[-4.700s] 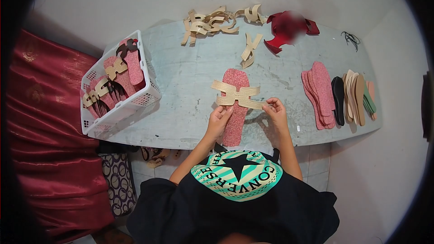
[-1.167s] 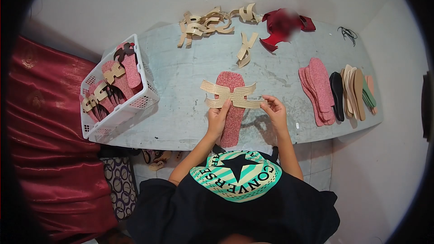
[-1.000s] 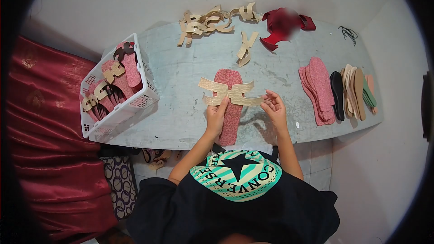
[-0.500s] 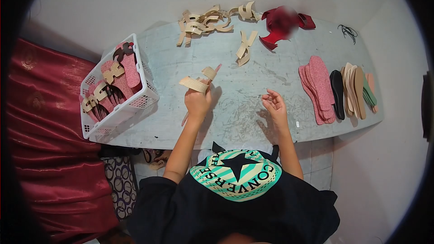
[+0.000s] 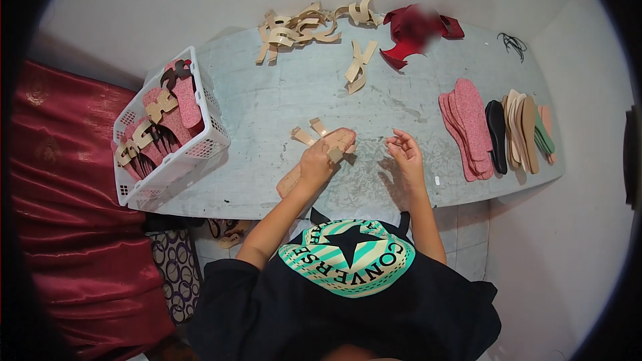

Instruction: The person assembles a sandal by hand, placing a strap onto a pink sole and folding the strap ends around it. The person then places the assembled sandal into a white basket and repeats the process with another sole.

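My left hand (image 5: pixel 316 166) is wrapped round a sandal piece, a pinkish-tan sole (image 5: pixel 342 139) with beige straps (image 5: pixel 305 135) sticking out from its sides. The sole's underside or top faces up; I cannot tell which. To its right, my right hand (image 5: pixel 405 154) is held above the table with its fingers bent and the thumb near the fingertips. Whether anything small is between those fingers is too small to make out. Beyond both hands lies a crossed beige strap (image 5: pixel 360 67).
A white basket (image 5: pixel 211 117) with strapped pink soles stands left. Beige straps (image 5: pixel 294 32) and dark red pieces (image 5: pixel 408 30) lie at the back. Pink soles (image 5: pixel 466 127), a black sole (image 5: pixel 495 137), tan soles (image 5: pixel 527 135) and green soles (image 5: pixel 543 135) lie right; black cords (image 5: pixel 513 45) lie behind.
My left hand has moved right and turned the sandal piece, so its sole now shows broad side up and slants toward my right hand. My right hand has hardly moved.
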`<state>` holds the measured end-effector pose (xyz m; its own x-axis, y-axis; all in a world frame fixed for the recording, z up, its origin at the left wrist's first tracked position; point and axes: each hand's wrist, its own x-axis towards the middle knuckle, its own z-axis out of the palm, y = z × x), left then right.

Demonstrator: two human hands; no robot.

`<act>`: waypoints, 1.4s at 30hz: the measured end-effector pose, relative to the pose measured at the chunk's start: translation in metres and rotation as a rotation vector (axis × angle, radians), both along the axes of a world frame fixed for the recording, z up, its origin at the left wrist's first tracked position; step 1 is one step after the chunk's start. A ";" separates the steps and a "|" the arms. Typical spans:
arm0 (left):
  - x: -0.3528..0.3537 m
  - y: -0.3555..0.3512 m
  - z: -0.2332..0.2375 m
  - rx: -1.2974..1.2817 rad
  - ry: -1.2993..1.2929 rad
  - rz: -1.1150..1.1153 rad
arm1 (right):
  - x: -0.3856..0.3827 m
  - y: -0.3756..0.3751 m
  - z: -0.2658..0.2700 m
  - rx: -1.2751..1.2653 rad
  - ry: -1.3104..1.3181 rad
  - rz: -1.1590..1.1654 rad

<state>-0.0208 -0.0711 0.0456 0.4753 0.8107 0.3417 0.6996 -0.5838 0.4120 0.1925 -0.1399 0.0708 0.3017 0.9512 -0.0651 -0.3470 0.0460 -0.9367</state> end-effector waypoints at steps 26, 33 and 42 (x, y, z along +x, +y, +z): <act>-0.013 -0.001 -0.050 0.264 0.345 -0.188 | -0.004 0.002 -0.011 -0.127 -0.021 0.070; -0.028 0.002 -0.041 0.114 0.072 -0.307 | -0.003 0.003 -0.020 -0.090 -0.099 0.110; -0.031 0.006 -0.052 0.140 -0.044 -0.174 | 0.007 -0.001 -0.018 -0.077 -0.752 0.191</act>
<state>-0.0516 -0.0649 -0.0061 0.5860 0.6610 0.4688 0.5664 -0.7478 0.3464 0.1992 -0.1407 0.0523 0.1219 0.9923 0.0239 0.3870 -0.0254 -0.9217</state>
